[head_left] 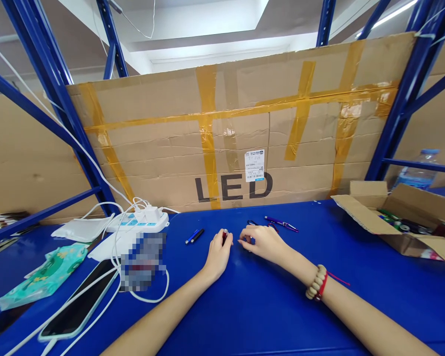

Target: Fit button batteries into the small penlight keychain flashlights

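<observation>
My left hand (217,254) rests on the blue tabletop with its fingers closed around a small dark red piece (225,238) that has a pale tip; its exact kind is not clear. Just to its right, my right hand (264,242) is curled, thumb and forefinger bent towards each other; anything between them is too small to make out. Behind the right hand lie a purple pen (282,224) and small dark parts (273,227), partly hidden by the fingers. Left of my left hand, a blue pen piece (192,237) and a black pen piece (198,235) lie side by side.
An open cardboard box (404,242) of small items stands at right. At left are a white power strip (137,223), tangled white cables, a phone (79,299) and a green packet (46,274). A taped cardboard panel (163,153) and blue posts (396,113) bound the table.
</observation>
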`<state>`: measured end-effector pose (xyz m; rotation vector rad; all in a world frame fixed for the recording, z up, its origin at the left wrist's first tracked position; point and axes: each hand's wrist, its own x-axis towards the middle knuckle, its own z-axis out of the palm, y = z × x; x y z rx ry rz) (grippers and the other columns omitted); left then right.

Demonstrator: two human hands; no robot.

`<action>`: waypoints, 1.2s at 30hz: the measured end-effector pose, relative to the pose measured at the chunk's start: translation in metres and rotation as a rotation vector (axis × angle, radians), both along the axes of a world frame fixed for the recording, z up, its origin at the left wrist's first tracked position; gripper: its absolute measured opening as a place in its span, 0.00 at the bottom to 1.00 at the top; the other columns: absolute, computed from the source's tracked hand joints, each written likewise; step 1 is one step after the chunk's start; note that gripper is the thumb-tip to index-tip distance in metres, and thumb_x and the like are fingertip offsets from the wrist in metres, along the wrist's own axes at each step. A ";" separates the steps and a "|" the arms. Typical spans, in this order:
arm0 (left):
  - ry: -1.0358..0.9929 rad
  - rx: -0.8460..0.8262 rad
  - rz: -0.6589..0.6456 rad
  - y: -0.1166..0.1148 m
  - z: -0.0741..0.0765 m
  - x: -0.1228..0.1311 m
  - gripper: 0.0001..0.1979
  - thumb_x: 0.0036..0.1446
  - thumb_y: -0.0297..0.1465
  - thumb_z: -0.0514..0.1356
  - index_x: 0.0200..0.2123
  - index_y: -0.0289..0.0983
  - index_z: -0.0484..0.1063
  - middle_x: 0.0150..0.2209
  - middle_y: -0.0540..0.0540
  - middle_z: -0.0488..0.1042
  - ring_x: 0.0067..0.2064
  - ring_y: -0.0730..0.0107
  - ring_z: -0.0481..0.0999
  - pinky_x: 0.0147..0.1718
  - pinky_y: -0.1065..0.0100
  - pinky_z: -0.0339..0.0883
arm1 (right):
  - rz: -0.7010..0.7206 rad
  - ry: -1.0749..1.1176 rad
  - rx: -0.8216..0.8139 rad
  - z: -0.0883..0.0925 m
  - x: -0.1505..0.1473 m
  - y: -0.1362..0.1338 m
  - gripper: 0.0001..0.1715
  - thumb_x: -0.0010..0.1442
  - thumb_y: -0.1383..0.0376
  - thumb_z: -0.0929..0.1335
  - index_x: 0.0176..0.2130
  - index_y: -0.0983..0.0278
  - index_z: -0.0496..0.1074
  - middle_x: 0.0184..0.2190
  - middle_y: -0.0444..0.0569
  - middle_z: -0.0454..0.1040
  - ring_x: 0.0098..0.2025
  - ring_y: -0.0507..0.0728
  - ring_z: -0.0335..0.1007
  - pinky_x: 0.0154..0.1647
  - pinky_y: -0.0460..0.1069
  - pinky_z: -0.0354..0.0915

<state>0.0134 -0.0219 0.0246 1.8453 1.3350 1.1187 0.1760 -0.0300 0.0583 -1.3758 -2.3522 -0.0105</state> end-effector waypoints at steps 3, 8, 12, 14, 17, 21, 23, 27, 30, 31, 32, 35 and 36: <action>-0.008 -0.001 0.012 0.000 0.001 0.000 0.11 0.63 0.35 0.55 0.40 0.33 0.71 0.37 0.46 0.74 0.36 0.68 0.75 0.38 0.61 0.70 | 0.006 -0.021 -0.048 -0.001 0.001 0.000 0.05 0.55 0.61 0.69 0.33 0.60 0.75 0.31 0.45 0.76 0.33 0.55 0.73 0.23 0.45 0.52; -0.008 -0.003 0.010 0.000 0.002 -0.001 0.11 0.63 0.34 0.55 0.40 0.33 0.71 0.38 0.46 0.74 0.36 0.68 0.75 0.37 0.61 0.70 | 0.024 -0.033 -0.127 -0.004 0.004 0.003 0.08 0.53 0.61 0.72 0.33 0.63 0.75 0.31 0.48 0.76 0.35 0.57 0.72 0.27 0.46 0.60; -0.011 0.006 -0.003 0.002 0.000 -0.001 0.10 0.63 0.34 0.55 0.40 0.33 0.71 0.38 0.46 0.74 0.36 0.68 0.75 0.37 0.61 0.71 | 0.066 -0.029 -0.205 -0.008 0.007 0.010 0.09 0.59 0.61 0.68 0.34 0.66 0.73 0.31 0.45 0.74 0.33 0.53 0.71 0.35 0.50 0.67; -0.014 0.017 -0.005 0.004 -0.002 -0.001 0.10 0.63 0.34 0.55 0.40 0.33 0.71 0.38 0.46 0.74 0.36 0.68 0.75 0.37 0.62 0.71 | 0.083 -0.020 -0.249 -0.011 0.009 0.012 0.11 0.62 0.61 0.66 0.36 0.67 0.71 0.32 0.45 0.73 0.33 0.51 0.71 0.36 0.51 0.68; -0.022 0.057 -0.012 0.006 -0.003 -0.002 0.10 0.63 0.34 0.55 0.40 0.33 0.70 0.37 0.47 0.74 0.35 0.69 0.75 0.36 0.62 0.71 | 0.102 0.014 -0.304 -0.017 0.011 0.016 0.11 0.63 0.62 0.65 0.39 0.68 0.70 0.35 0.46 0.73 0.33 0.51 0.71 0.34 0.50 0.70; -0.037 0.181 -0.051 0.004 0.000 -0.002 0.09 0.63 0.34 0.55 0.37 0.33 0.71 0.36 0.47 0.73 0.35 0.70 0.74 0.35 0.63 0.70 | 0.129 0.055 -0.338 -0.022 0.011 0.018 0.10 0.63 0.62 0.65 0.40 0.68 0.70 0.35 0.46 0.73 0.33 0.51 0.71 0.34 0.49 0.70; -0.038 0.249 -0.079 0.003 0.001 -0.002 0.09 0.62 0.34 0.56 0.35 0.34 0.71 0.34 0.48 0.73 0.34 0.71 0.73 0.34 0.65 0.69 | 0.137 0.061 -0.335 -0.021 0.010 0.017 0.10 0.63 0.62 0.65 0.39 0.68 0.70 0.35 0.46 0.73 0.33 0.51 0.71 0.35 0.50 0.70; -0.039 0.336 -0.124 0.002 -0.001 0.000 0.10 0.61 0.33 0.57 0.31 0.34 0.69 0.30 0.50 0.71 0.29 0.74 0.71 0.30 0.68 0.68 | 0.121 0.061 -0.294 -0.015 0.006 0.011 0.08 0.62 0.64 0.66 0.37 0.68 0.71 0.33 0.45 0.73 0.34 0.52 0.71 0.37 0.51 0.69; -0.040 0.365 -0.136 0.003 -0.003 0.000 0.11 0.61 0.34 0.57 0.29 0.34 0.69 0.29 0.51 0.70 0.27 0.75 0.69 0.27 0.70 0.66 | 0.084 0.053 -0.253 -0.011 0.003 0.006 0.05 0.60 0.68 0.67 0.38 0.68 0.71 0.31 0.45 0.74 0.33 0.52 0.71 0.37 0.51 0.68; -0.040 0.372 -0.136 0.003 -0.003 0.000 0.11 0.61 0.34 0.56 0.29 0.34 0.69 0.28 0.51 0.70 0.26 0.76 0.69 0.26 0.71 0.66 | 0.075 0.050 -0.243 -0.010 0.003 0.005 0.05 0.59 0.70 0.67 0.38 0.68 0.71 0.30 0.45 0.74 0.33 0.52 0.71 0.36 0.50 0.68; -0.040 0.378 -0.134 0.003 -0.003 0.000 0.11 0.61 0.34 0.56 0.29 0.34 0.69 0.28 0.51 0.70 0.26 0.76 0.69 0.25 0.71 0.66 | 0.069 0.047 -0.235 -0.010 0.002 0.005 0.07 0.57 0.72 0.68 0.38 0.68 0.71 0.30 0.45 0.74 0.32 0.52 0.71 0.35 0.49 0.68; -0.044 0.402 -0.116 0.003 -0.002 -0.002 0.11 0.62 0.34 0.56 0.30 0.34 0.70 0.29 0.51 0.71 0.27 0.76 0.70 0.27 0.70 0.67 | 0.054 0.031 -0.213 -0.011 0.002 0.005 0.12 0.54 0.75 0.68 0.41 0.68 0.71 0.30 0.46 0.74 0.32 0.52 0.70 0.34 0.48 0.67; -0.047 0.412 -0.107 0.002 -0.002 -0.003 0.11 0.62 0.34 0.56 0.31 0.34 0.70 0.29 0.51 0.71 0.27 0.75 0.70 0.27 0.70 0.68 | 0.048 0.023 -0.205 -0.012 0.003 0.006 0.12 0.54 0.74 0.68 0.41 0.69 0.70 0.31 0.46 0.74 0.32 0.52 0.70 0.35 0.49 0.67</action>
